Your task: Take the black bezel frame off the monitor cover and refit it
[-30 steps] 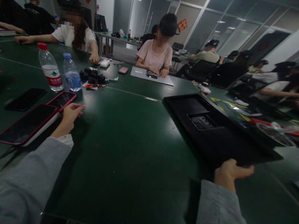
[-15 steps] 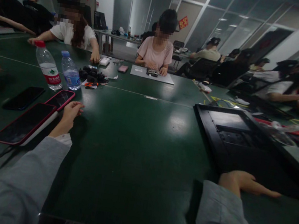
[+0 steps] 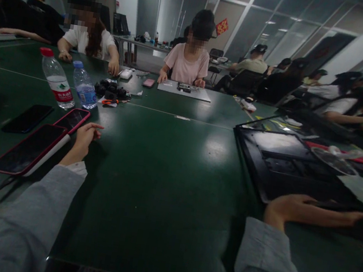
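My right hand (image 3: 308, 213) is at the near edge of a wide, shallow black plastic frame (image 3: 254, 176). Its palm faces up, with the fingers under a dark part of that frame; the fingertips fade into shadow. Inside the frame are a pale, shiny rectangle and several recessed compartments. My left hand (image 3: 86, 138) rests on the green table (image 3: 159, 188), fingers loosely bent and index finger stretched out, holding nothing. Beside it lie a red-edged phone (image 3: 31, 150) on a white block and a smaller pink-edged phone (image 3: 74, 120).
A red-capped bottle (image 3: 58, 85) and a blue-capped bottle (image 3: 85, 89) stand behind the phones, near a black phone (image 3: 27, 118). Black cables (image 3: 111, 89) lie beyond. Across the table, a person in pink (image 3: 187, 62) sits at a white board (image 3: 198, 94). Clutter lies right of the frame.
My right hand has turned palm up and risen slightly under the black frame's near side, part of which is lifted. My left hand barely moved. The person in pink has spread their hands apart.
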The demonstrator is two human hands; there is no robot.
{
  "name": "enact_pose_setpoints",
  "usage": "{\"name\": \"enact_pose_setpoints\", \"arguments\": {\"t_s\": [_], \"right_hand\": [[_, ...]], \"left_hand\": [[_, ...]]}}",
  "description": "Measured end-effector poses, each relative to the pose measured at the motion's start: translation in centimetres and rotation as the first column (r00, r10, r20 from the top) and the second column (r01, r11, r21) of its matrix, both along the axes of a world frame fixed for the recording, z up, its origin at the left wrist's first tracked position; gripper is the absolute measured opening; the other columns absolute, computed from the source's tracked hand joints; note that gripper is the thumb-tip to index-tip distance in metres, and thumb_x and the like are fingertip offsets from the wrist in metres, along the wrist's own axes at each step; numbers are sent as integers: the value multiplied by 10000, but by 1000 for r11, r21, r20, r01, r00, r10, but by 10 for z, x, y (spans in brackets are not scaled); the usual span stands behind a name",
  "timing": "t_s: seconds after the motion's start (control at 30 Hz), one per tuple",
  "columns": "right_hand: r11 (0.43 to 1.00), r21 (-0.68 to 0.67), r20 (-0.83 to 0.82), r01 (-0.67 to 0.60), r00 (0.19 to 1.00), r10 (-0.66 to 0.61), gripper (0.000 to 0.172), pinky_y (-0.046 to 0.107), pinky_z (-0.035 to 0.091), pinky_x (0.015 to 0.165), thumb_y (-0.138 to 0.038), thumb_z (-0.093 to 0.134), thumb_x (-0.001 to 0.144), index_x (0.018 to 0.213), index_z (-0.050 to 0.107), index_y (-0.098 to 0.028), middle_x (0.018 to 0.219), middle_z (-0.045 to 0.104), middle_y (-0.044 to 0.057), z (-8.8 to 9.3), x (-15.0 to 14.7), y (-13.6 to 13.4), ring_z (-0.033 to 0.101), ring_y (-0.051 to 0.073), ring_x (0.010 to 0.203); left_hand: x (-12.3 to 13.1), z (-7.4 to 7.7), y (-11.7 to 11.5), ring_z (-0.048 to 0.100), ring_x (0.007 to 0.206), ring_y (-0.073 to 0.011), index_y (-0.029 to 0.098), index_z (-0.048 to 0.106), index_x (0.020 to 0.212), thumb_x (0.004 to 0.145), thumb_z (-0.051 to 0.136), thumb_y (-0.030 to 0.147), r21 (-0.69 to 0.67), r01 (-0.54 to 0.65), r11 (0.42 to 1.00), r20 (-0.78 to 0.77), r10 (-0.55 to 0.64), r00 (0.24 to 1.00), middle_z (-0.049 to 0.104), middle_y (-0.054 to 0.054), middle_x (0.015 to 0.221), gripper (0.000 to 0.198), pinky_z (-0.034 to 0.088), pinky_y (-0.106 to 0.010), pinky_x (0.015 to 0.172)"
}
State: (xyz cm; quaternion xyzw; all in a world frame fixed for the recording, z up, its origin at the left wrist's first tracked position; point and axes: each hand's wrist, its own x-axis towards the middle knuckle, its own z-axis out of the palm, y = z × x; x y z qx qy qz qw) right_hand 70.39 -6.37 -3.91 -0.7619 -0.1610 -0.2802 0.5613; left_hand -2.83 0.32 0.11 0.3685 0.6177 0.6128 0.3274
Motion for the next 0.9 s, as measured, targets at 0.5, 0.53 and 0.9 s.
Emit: {"name": "enact_pose_setpoints", "arguments": {"t_s": [0.5,0.53,0.9], "right_hand": [[860,-218,476,-462,719,507,717,694,397,1132,-290,377,1022,1680,186,-80,1286,656,230,51,-158,16,624,366,1239],[836,-210,446,-506,712,543,720,667,425,1120,-293,366,1031,1693,162,-101,1250,673,206,53,-163,15,646,348,1201],[646,-332,54,-687,670,741,760,454,573,863,-438,415,1001,1666,328,-81,901,743,98,31,-171,40,695,254,762]], "left_hand": [[1,-7,6,665,681,-134,173,675,1312,845,541,194,61,67,996,-42,-65,997,776,-63,941,487,502,-239,643],[2,-9,7,692,748,-145,182,636,1378,882,563,231,57,80,995,-60,-77,995,779,-85,1045,504,527,-260,694],[27,-22,9,725,896,-225,165,492,1530,870,730,450,47,330,943,-348,-294,890,713,-165,1259,756,571,-382,871]]}}
